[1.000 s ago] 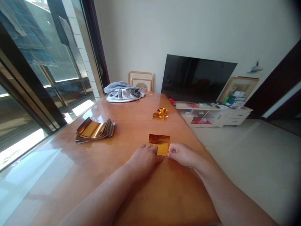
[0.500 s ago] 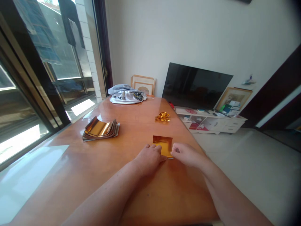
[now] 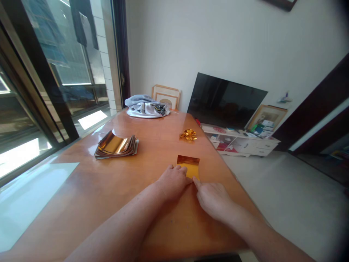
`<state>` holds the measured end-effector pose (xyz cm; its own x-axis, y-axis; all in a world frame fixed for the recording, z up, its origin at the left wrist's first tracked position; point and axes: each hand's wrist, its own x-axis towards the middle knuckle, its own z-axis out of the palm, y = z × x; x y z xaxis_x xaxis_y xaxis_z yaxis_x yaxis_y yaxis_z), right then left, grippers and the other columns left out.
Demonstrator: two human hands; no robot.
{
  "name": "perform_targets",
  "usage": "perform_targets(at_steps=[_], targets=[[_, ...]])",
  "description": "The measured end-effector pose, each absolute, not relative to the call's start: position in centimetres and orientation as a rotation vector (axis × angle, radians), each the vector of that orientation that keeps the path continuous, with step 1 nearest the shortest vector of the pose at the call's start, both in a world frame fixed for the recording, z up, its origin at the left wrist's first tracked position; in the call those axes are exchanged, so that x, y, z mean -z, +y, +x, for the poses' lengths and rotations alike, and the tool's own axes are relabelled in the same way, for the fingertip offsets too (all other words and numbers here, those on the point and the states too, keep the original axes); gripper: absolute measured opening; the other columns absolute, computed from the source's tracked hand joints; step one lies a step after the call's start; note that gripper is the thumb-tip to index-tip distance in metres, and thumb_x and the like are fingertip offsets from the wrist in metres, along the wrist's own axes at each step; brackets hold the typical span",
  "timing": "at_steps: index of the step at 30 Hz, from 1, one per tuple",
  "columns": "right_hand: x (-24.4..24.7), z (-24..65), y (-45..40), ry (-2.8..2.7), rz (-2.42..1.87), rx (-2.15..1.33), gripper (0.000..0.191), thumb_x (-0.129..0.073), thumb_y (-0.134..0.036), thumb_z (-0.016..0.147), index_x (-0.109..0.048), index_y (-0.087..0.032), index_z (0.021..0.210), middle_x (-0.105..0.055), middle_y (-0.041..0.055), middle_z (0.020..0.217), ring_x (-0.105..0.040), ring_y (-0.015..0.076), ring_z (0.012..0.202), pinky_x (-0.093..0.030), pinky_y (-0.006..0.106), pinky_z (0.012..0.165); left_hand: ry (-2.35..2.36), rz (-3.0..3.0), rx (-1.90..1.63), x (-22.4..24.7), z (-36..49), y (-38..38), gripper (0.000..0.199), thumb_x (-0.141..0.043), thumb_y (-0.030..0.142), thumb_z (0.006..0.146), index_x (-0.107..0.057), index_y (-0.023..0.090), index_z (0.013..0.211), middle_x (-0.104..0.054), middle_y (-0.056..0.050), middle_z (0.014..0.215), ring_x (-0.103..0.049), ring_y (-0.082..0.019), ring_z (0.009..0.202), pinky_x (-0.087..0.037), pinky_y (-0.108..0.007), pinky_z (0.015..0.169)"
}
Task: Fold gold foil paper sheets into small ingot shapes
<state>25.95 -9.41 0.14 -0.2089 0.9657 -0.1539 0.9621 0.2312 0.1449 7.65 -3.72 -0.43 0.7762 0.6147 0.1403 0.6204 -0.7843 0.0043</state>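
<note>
A shiny gold sheet point(image 3: 192, 170) lies on the wooden table. My left hand point(image 3: 174, 179) rests over its left part, fingers curled and pressed down on it, with the thumb at the near edge. My right hand point(image 3: 211, 196) reaches in from the right; its extended index finger touches the sheet's near edge beside my left thumb, while the other fingers are folded under. Left of my hands sits a curved stack of gold sheets point(image 3: 116, 145). Farther back, toward the right edge, is a crumpled or folded gold piece point(image 3: 188, 135).
Grey and white cloth point(image 3: 147, 106) is heaped at the table's far end. A pale sheet point(image 3: 40, 200) covers the near left of the table point(image 3: 109, 203). Beyond the right edge stand a television point(image 3: 226, 102) and a low white cabinet point(image 3: 253, 145).
My right hand has moved nearer and slightly left, and its index finger has straightened onto the sheet's near edge. My left hand has hardly moved. The view has shifted slightly.
</note>
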Motion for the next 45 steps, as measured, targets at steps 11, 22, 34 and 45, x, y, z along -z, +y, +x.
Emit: perform_targets(at_steps=[11,22,34,45], targets=[[0.5,26.5,-10.3,2.199,1.939,-0.048,0.059,-0.034,-0.016,0.095,-0.04,-0.02,0.154,-0.076,0.0167,0.1,-0.073,0.0306,0.087,-0.047,0.036,0.072,-1.082,-2.909,0.212,-0.1,7.8,-4.3,0.026,-0.054,0.026,0.092,-0.072,0.03,0.11,-0.059,-0.01,0.1,-0.056,-0.026,0.093,-0.04,-0.039,0.079],[0.6,26.2,-10.6,2.184,1.977,-0.058,0.058,-0.035,-0.012,0.093,-0.045,-0.015,0.15,-0.076,0.0185,0.103,-0.073,0.0295,0.089,-0.047,0.035,0.074,-1.093,-2.884,0.234,0.4,8.0,-4.5,0.026,-0.05,0.026,0.093,-0.07,0.027,0.109,-0.06,-0.01,0.101,-0.056,-0.027,0.091,-0.04,-0.039,0.077],[0.5,26.1,-10.5,2.18,1.994,-0.047,0.055,-0.036,-0.011,0.094,-0.045,-0.013,0.148,-0.076,0.0188,0.1,-0.073,0.0281,0.089,-0.048,0.034,0.076,-1.209,-2.826,0.157,-0.7,8.8,-5.7,0.03,-0.046,0.04,0.096,-0.069,0.024,0.106,-0.062,-0.012,0.106,-0.057,-0.028,0.095,-0.04,-0.045,0.082],[1.1,26.6,-10.4,2.24,2.017,-0.04,0.054,-0.033,-0.014,0.095,-0.049,-0.015,0.146,-0.076,0.017,0.097,-0.072,0.0298,0.086,-0.047,0.036,0.071,-1.302,-2.856,0.127,-1.3,6.5,-5.6,0.032,-0.043,0.038,0.096,-0.072,0.027,0.102,-0.064,-0.01,0.106,-0.056,-0.029,0.094,-0.04,-0.047,0.081]])
